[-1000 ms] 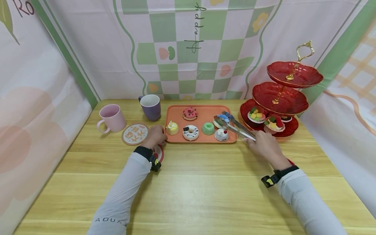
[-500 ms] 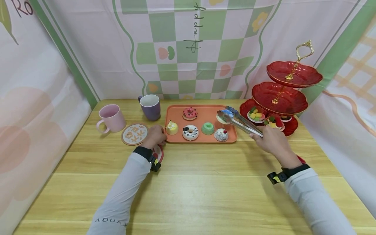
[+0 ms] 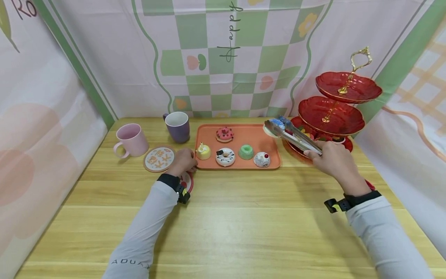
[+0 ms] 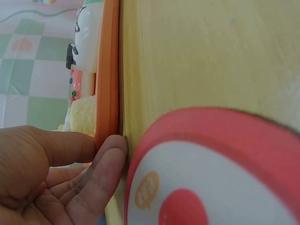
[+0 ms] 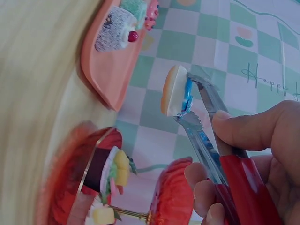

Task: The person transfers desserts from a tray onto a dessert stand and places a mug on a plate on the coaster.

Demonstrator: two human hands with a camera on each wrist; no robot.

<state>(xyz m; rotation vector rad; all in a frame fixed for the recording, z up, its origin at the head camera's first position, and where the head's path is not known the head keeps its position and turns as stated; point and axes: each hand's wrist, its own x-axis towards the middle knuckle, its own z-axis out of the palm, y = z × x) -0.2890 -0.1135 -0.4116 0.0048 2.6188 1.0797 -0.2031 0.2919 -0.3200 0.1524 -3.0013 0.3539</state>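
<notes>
My right hand holds metal tongs with red handles. Their tips grip a white pastry with blue icing, raised between the tray's back right corner and the red three-tier stand. At the front left corner of the orange tray, my left hand pinches the rim between thumb and fingers. On the tray lie a pink doughnut, a yellow cake, a white doughnut with dark drizzle, a green ring cake and a speckled cake with a cherry.
Fruit-topped cupcakes sit on the stand's lowest tier, partly hidden by the tongs in the head view. At left stand a pink mug and a purple mug. A round coaster and a red-rimmed coaster lie near my left hand.
The tongs have lifted the blue-iced pastry off the tray and carried it right and back, close to the stand. My left hand stays at the tray corner.
</notes>
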